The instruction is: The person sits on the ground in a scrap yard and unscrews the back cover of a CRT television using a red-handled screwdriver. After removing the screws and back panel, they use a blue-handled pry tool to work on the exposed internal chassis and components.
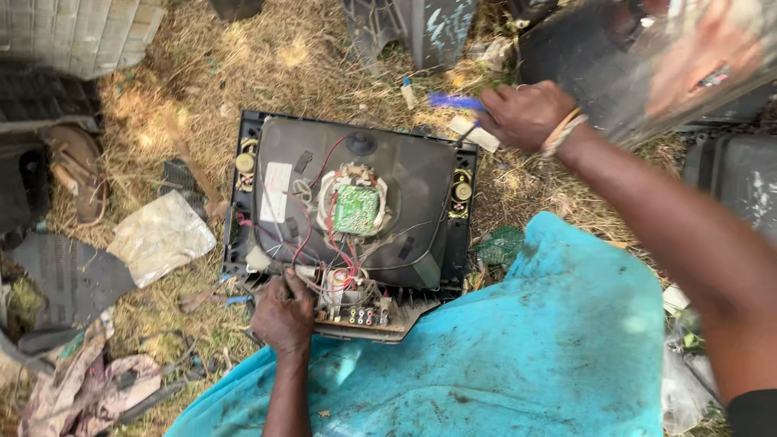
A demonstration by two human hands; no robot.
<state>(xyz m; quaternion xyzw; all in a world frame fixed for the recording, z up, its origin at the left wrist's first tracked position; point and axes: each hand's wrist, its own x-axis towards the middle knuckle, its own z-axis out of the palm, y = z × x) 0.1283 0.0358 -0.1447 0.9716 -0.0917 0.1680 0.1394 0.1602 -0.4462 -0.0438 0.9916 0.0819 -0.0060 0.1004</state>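
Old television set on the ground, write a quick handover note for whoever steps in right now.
Left hand: grips the wires at the near edge of the open television set.
Right hand: raised past the set's far right corner, holding a blue-handled screwdriver.
Done: back cover is off; picture tube and green circuit board lie exposed.
Left: tube, board and wires are all in the frame.

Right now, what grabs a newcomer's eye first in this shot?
The opened television set lies face down on dry grass at centre, its grey picture tube exposed with a green circuit board on the neck and red wires trailing toward the near edge. The left hand grips at those wires by the near edge, while the right hand holds a blue-handled screwdriver over the far right corner. A bright turquoise cloth fills the foreground.
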